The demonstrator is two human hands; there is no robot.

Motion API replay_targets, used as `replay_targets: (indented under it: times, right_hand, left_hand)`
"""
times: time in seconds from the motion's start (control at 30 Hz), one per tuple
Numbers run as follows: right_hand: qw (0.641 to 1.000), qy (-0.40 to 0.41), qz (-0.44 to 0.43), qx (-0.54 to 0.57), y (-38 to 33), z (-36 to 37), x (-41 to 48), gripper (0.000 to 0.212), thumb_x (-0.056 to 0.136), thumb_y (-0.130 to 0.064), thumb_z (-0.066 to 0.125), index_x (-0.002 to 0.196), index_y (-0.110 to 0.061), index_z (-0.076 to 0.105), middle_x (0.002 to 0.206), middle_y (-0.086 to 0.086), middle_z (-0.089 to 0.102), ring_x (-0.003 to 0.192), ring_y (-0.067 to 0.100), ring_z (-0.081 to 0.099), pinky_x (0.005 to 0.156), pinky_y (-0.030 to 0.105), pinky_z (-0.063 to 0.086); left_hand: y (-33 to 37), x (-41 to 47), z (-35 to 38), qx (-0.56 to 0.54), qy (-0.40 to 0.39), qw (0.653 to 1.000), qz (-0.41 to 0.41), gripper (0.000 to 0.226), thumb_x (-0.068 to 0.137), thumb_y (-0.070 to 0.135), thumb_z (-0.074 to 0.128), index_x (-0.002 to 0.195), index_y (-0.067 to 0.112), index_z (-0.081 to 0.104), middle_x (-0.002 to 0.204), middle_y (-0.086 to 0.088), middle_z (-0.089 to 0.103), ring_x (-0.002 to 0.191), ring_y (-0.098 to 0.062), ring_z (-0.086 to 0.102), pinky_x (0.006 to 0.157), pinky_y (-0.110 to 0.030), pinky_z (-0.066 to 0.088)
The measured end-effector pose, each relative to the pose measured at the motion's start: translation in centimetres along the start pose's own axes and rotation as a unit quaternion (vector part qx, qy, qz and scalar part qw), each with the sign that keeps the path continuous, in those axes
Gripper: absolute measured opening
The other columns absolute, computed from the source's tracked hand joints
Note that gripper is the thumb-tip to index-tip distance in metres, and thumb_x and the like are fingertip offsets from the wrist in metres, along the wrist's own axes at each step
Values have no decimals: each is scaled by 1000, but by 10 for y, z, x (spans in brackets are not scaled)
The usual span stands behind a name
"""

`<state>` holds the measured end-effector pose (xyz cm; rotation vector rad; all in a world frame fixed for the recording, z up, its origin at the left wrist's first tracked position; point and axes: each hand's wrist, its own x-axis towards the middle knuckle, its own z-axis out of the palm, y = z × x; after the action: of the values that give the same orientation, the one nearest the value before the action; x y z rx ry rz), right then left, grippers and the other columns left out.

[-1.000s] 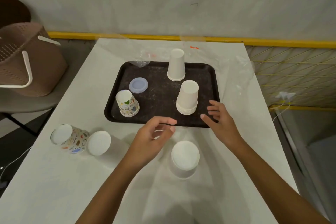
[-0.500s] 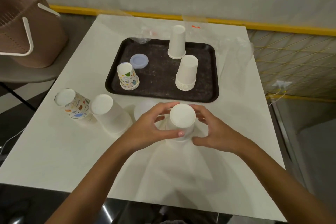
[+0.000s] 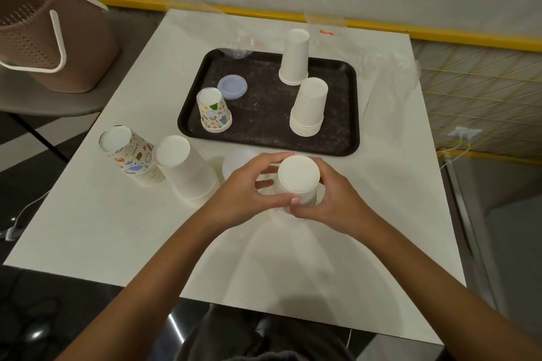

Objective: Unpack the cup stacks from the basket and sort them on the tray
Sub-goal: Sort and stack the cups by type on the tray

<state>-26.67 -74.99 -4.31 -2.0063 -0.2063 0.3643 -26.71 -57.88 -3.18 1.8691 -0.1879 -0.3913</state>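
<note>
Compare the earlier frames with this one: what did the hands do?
Both hands drew back from the tray; left hand and right hand now grip the upturned white cup stack. Everything on the tray, the patterned stack and the plain stack at left stayed put.

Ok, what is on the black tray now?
The tray holds a patterned cup stack, a bluish lid behind it, a far white stack and a near white stack, cups all upside down. Crumpled clear plastic overlaps its far left corner. Anything beneath the inverted cups is covered.
</note>
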Motion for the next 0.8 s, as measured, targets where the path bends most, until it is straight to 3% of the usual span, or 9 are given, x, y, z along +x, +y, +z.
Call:
replay_targets:
  times: [0.2, 0.4, 0.6, 0.8]
  right_hand:
    - [1000, 16, -12, 5, -5, -2, -4, 61, 66, -22, 80, 99, -51, 38, 100, -37, 44, 94, -31, 41, 69, -7, 37]
    - [998, 50, -24, 5, -25, -3, -14, 66, 67, -20, 80, 107, -47, 35, 105, -34, 43, 97, -14, 46, 73, -7, 37]
    - [995, 96, -32, -17, -53, -2, -28, 67, 68, -22, 79, 112, -45, 35, 104, -36, 42, 96, -20, 45, 73, -8, 36]
    - [987, 148, -58, -32, -71, 0, -39, 63, 68, -19, 79, 113, -35, 39, 103, -30, 47, 92, -27, 45, 72, -4, 39]
  left_hand:
    - [9, -5, -2, 12, 6, 1000, 15, 57, 71, 22, 76, 110, 47, 43, 117, 23, 49, 111, -1, 50, 90, -13, 45]
    - [25, -13, -12, 4, -1, 998, 66, 56, 72, 24, 73, 114, 46, 44, 120, 19, 51, 113, 4, 49, 92, -11, 45]
    - [38, -20, -27, -4, -12, 992, 124, 52, 73, 22, 74, 112, 45, 48, 115, 16, 51, 110, 3, 52, 88, -14, 49]
    - [55, -23, -34, -20, -21, 988, 154, 52, 74, 15, 75, 119, 29, 54, 120, 1, 54, 110, -5, 56, 90, -18, 50]
